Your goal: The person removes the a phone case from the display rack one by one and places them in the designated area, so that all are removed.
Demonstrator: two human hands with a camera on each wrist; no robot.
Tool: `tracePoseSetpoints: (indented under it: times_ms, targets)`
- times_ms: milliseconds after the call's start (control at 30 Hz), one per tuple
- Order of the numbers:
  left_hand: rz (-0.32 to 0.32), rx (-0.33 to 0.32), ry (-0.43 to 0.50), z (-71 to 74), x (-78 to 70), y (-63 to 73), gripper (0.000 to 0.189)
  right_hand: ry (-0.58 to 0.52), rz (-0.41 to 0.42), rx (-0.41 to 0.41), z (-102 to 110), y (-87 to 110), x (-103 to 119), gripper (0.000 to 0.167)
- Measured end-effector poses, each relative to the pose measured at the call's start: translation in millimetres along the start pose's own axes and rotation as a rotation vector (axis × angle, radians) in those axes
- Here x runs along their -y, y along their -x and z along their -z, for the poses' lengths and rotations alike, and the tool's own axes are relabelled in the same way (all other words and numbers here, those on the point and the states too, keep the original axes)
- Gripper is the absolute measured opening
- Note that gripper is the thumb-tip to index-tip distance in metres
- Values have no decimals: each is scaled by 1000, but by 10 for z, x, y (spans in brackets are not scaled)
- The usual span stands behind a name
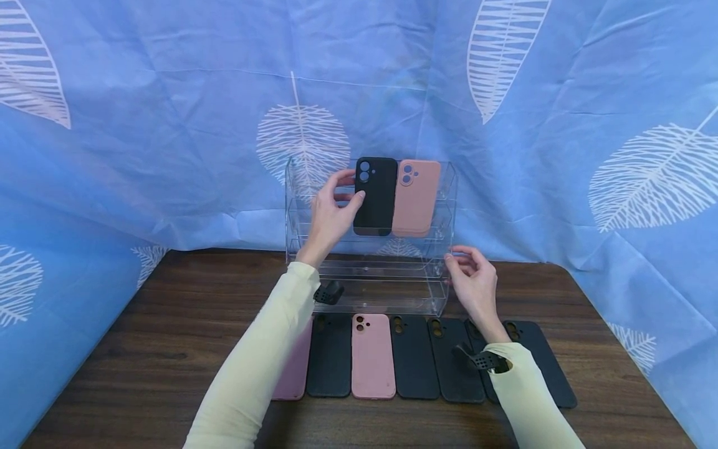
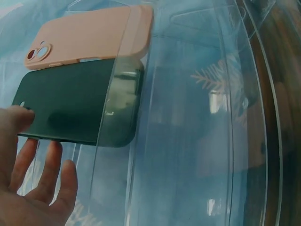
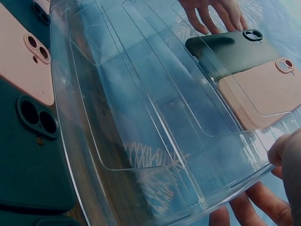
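My left hand (image 1: 331, 215) pinches the left edge of a dark phone case (image 1: 377, 202), thumb on its back face and fingers along the side. The case stands upright in the top tier of a clear acrylic display rack (image 1: 370, 305), its lower end behind the front lip. Right beside it in the same tier stands a pink phone case (image 1: 417, 198), camera cutouts at the top. At the rack's right side, my right hand (image 1: 473, 280) grips the side panel, with the thumb (image 3: 281, 148) on one face and the fingers (image 3: 265, 202) on the other.
In front of the rack, a row of phone cases lies flat on the dark wooden table (image 1: 140, 349): several dark ones (image 1: 415, 358) and two pink ones, including a pink case (image 1: 373, 355) mid-row. My forearms partly cover the row. A blue leaf-patterned cloth (image 1: 213, 125) hangs behind.
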State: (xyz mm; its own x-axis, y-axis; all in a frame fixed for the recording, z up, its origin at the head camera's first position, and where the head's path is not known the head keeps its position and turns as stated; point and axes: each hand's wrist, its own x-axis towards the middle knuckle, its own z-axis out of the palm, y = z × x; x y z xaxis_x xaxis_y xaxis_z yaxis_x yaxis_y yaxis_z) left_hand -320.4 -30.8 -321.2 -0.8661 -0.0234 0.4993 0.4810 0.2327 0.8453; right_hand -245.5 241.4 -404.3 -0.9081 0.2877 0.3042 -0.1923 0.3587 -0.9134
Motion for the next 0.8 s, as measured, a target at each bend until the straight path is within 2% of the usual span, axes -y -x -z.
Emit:
tracePoseSetpoints:
  times_ms: [367,600,800]
  targets:
    - [-27,-71,14,-71,6,-1,39,-7,14,-11,-1,4,12,28]
    - [-5,-100,85,-53,17,22,37,2,8,-2,-3,-5,-6,28]
    - [-36,-129,132,-5,19,18,36,4,2,-3,1,-21,-38,28]
